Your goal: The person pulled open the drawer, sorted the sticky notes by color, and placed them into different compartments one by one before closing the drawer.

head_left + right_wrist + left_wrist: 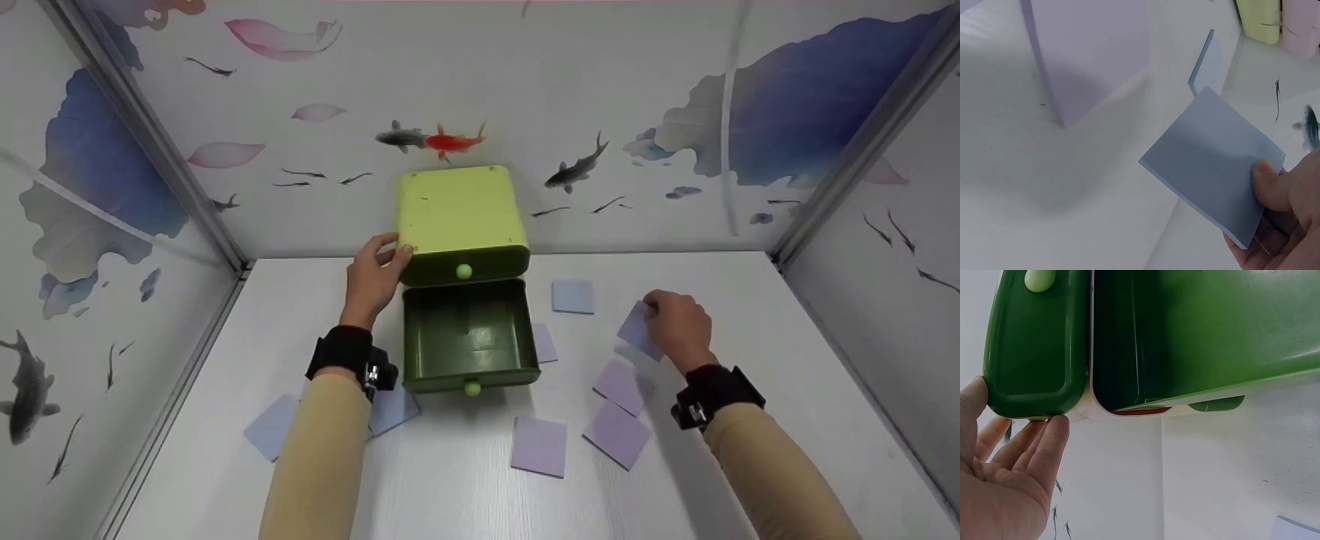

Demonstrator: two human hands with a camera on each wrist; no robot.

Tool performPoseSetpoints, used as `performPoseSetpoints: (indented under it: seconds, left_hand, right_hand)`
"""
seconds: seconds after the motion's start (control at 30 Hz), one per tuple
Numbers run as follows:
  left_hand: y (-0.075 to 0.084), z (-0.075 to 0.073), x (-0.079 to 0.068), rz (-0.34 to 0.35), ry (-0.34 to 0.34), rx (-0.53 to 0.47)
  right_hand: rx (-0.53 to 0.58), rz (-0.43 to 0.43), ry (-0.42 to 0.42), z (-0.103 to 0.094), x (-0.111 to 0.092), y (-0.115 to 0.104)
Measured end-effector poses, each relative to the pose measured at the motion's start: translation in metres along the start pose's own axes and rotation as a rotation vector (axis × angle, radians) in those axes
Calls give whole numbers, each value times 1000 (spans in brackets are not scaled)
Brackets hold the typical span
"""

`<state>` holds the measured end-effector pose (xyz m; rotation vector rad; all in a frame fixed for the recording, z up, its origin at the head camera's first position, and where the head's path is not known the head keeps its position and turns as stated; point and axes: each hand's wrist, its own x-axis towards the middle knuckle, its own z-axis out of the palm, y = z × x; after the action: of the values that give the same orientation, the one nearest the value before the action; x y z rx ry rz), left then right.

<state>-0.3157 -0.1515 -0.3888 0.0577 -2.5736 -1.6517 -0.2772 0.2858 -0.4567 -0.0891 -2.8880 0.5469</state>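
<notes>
A small chest of drawers (461, 214) with a yellow-green top stands against the back wall, its lower drawer (471, 341) pulled out and its upper one closed. At the chest's left front corner, my left hand (373, 277) grips the upper part. The left wrist view has the thumb near the front edge of the upper drawer front (1033, 349) and the fingers along the side. My right hand (681, 330) pinches a blue square tile (1210, 163) by one corner, thumb on its face, fingers behind. That tile is raised over the right of the table, tilted.
Several purple tiles (538, 446) lie right of and in front of the drawer, one partly hidden by it. A blue tile (572, 297) lies right of the chest. More blue tiles (271, 427) are at the left, partly behind my left forearm. Patterned walls (585, 90) enclose the white table (450, 487).
</notes>
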Motion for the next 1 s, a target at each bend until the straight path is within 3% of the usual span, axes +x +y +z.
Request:
performPoseSetpoints:
  seconds: [1.0]
  left_hand:
    - [1, -1, -2, 26, -12, 1]
  right_hand:
    - [43, -259, 89, -21, 7, -121]
